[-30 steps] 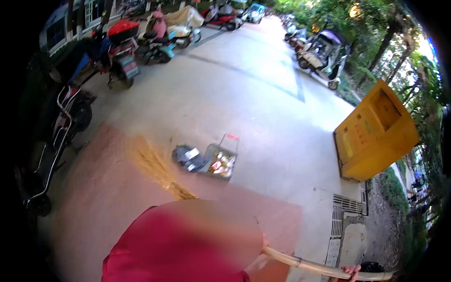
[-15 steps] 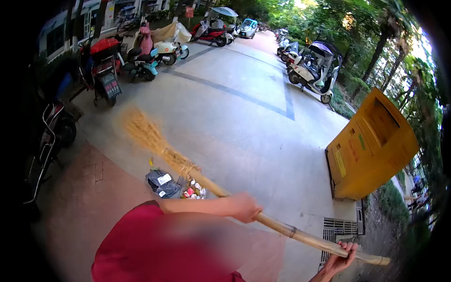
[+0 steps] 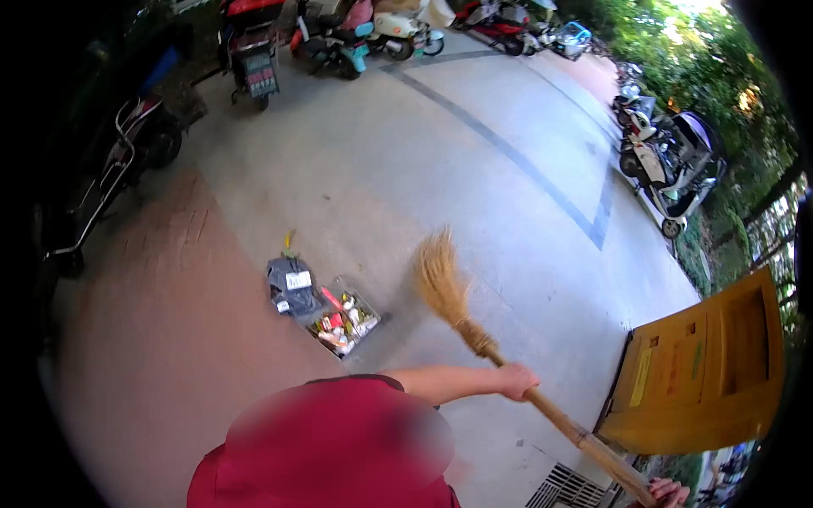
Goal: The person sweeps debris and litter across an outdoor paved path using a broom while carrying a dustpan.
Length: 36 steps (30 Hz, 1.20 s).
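Observation:
My left hand [image 3: 515,382] is wrapped round the wooden handle of a straw broom [image 3: 561,416], below the bristles. Near the handle's far end, at the bottom right, my right hand [image 3: 667,493] grips it, partly cut off by the frame. The broom's straw head [image 3: 445,284] points up and left, to the right of a dustpan [image 3: 373,320] filled with mixed litter. Against the dustpan's left side lies a dark plastic bag [image 3: 292,288] with white labels. A small yellow item [image 3: 290,241] is just above the bag.
A large yellow bin [image 3: 699,364] stands at the right, with a metal drain grate [image 3: 566,489] in the ground below left of it. Parked scooters [image 3: 339,38] line the upper left, and another scooter [image 3: 669,165] is at the upper right beside greenery.
The broom head has swung from the left, over the bag and dustpan, to the dustpan's right. Both hands keep hold of the handle. The view has turned, and the bin appears lower and farther right.

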Motion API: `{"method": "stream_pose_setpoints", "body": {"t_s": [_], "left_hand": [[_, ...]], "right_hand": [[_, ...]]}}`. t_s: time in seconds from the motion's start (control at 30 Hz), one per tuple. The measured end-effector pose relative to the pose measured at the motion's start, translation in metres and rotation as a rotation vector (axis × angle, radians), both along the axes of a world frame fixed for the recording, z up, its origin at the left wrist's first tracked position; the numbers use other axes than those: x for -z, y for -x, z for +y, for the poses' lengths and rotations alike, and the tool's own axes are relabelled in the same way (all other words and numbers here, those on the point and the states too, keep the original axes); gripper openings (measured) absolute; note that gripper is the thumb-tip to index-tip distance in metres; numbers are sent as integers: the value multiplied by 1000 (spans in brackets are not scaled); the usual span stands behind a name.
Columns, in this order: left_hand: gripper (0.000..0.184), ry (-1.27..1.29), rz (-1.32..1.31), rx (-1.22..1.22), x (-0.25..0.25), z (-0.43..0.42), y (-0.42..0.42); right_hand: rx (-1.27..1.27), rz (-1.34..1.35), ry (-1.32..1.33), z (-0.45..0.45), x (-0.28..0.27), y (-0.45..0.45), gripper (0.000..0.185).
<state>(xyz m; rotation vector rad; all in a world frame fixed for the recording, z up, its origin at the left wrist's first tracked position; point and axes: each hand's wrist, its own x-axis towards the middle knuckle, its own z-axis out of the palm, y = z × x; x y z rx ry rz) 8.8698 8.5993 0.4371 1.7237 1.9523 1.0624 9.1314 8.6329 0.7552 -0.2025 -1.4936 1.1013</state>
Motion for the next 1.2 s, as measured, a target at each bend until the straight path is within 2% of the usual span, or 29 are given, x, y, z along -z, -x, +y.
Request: {"method": "stream_pose_setpoints", "body": {"t_s": [0.03, 0.07, 0.1, 0.13, 0.17, 0.27, 0.3, 0.33, 0.43, 0.5, 0.53, 0.57, 0.6, 0.63, 0.67, 0.7, 0.8, 0.83, 0.93, 0.97, 1.0, 1.03, 1.07, 1.13, 1.2], "left_hand": [[22, -86, -40, -49, 34, 15, -12], [21, -62, -69, -73, 33, 20, -14], [21, -149, -41, -94, 32, 26, -12], [21, -103, 1, -101, 19, 32, -6], [21, -101, 37, -118, 7, 43, -3], [20, -86, 175, -84, -53, 74, 25], [20, -75, 232, -57, -69, 85, 43], [20, -106, 263, -62, -78, 100, 63], [17, -141, 385, -90, -94, 131, 130], [15, 13, 418, -143, -95, 139, 197], [13, 93, 381, -202, -77, 144, 236], [12, 174, 337, -262, -51, 147, 278], [12, 204, 316, -342, -32, 140, 314], [12, 232, 298, -423, -13, 127, 345], [13, 214, 289, -517, 9, 112, 371], [14, 190, 279, -607, 29, 97, 385], [11, 272, 162, -664, 67, 98, 398], [11, 297, 149, -678, 58, 104, 404], [12, 67, 231, -561, -3, 145, 454], [12, 27, 287, -509, -27, 160, 471], [11, -11, 273, -512, -51, 176, 487], [10, -50, 264, -518, -71, 194, 503], [11, -6, 265, -505, -84, 214, 520], [11, 22, 253, -485, -115, 245, 558], [12, -24, 227, -491, -149, 267, 590]], "right_hand": [[-66, -35, 44, 41, 7, 1, 13], [-95, -17, 48, 73, 11, 3, 14], [-127, 9, 53, 102, 14, 6, 15], [-149, 30, 73, 128, 17, 5, 16], [-355, 58, 14, 155, 17, -1, 15], [-304, 97, 120, 212, -2, 7, 17], [-413, 110, 208, 239, -7, 13, 17], [-407, 149, 229, 266, -7, 23, 17], [-413, 198, 295, 318, -8, 93, 18], [-487, 128, 279, 324, 3, 162, 19], [-524, 93, 271, 332, 16, 195, 20], [-486, -150, 139, 350, 40, 230, 19], [-295, -158, 153, 321, 55, 280, 19], [-440, -197, 167, 319, 74, 316, 20], [-473, -250, 130, 319, 99, 356, 23], [-698, -290, -6, 317, 111, 391, 23], [-946, -258, 12, 349, 108, 478, 30], [-884, -290, 110, 377, 109, 496, 29], [-756, -85, 381, 413, 48, 550, 24], [-794, 98, 439, 449, 47, 569, 27], [-833, 360, 612, 438, 24, 599, 28], [-1002, 516, 630, 449, 17, 621, 27], [-1218, 499, 540, 454, 14, 647, 29], [200, -112, -351, 556, 74, 699, 32], [-249, -408, -128, 553, 141, 799, 29]]}}
